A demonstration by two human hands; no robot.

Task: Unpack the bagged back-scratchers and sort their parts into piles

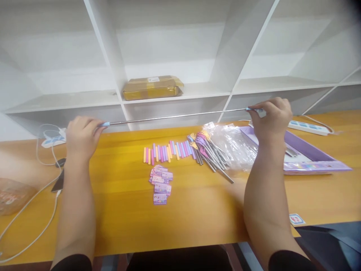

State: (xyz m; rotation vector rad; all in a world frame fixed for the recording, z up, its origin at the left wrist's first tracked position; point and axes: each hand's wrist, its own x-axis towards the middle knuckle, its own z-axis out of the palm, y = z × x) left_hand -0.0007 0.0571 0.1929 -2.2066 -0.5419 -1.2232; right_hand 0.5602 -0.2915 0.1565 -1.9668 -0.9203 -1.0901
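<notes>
A telescopic back scratcher [175,116] is pulled out to a long thin metal rod above the table, held level between my hands. My left hand [81,136] pinches its light blue end on the left. At the other end, my right hand [273,114] is closed on the light blue tip, partly hidden by the fingers. Below lies a pile of back scratchers [210,152] with coloured hand-shaped heads and metal shafts. A row of coloured handle sleeves [163,152] in pink, purple, orange and blue lies beside it. Small purple printed cards [160,188] are spread in front.
Clear plastic bags [234,146] and a purple tray-like box [316,165] lie on the right. Power strips [310,127] sit at both sides, with white cables and a phone [58,182] on the left. A taped parcel [152,88] rests on the shelf behind.
</notes>
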